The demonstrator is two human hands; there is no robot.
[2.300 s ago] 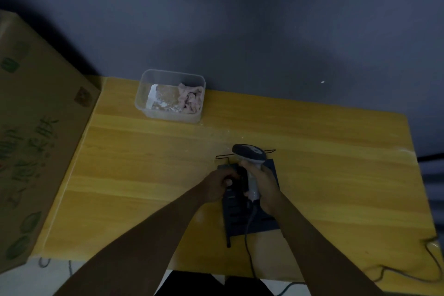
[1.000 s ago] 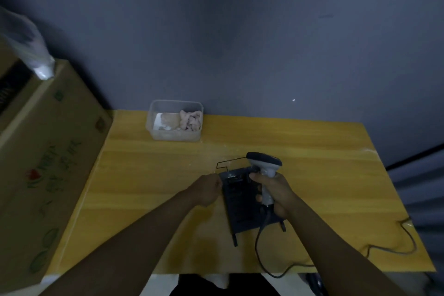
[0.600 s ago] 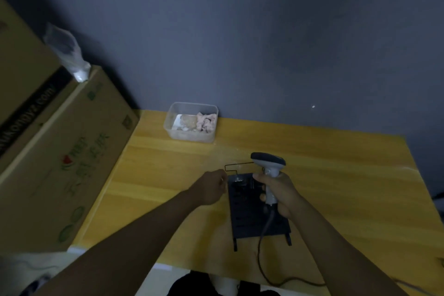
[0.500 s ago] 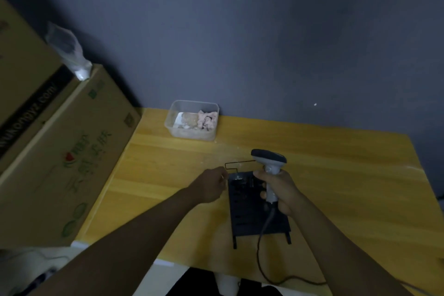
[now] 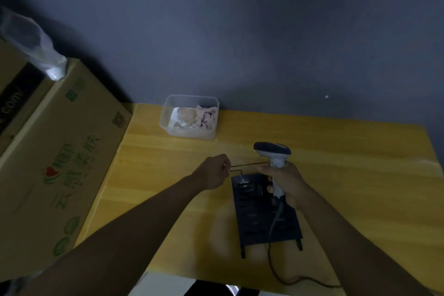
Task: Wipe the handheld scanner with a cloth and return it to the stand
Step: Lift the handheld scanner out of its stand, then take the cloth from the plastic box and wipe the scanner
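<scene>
My right hand (image 5: 284, 181) grips the handle of the handheld scanner (image 5: 272, 151), which is held upright above the far end of the black stand (image 5: 259, 223). Its dark head points left and its cable (image 5: 278, 269) trails toward me off the table edge. My left hand (image 5: 212, 173) pinches the left end of the stand's thin wire bracket (image 5: 247, 166). A pinkish cloth (image 5: 206, 118) lies crumpled in a clear plastic box (image 5: 168, 115) at the far side of the table.
The yellow wooden table (image 5: 348, 187) stands against a dark grey wall. A big cardboard box (image 5: 55, 166) with green print leans along the table's left edge, with a plastic bag (image 5: 31, 45) on top. The clear box also holds pale cloths.
The scanner has come up off the stand in my right hand. My left hand has shifted from the stand's top edge to its wire bracket. The camera has tilted and moved.
</scene>
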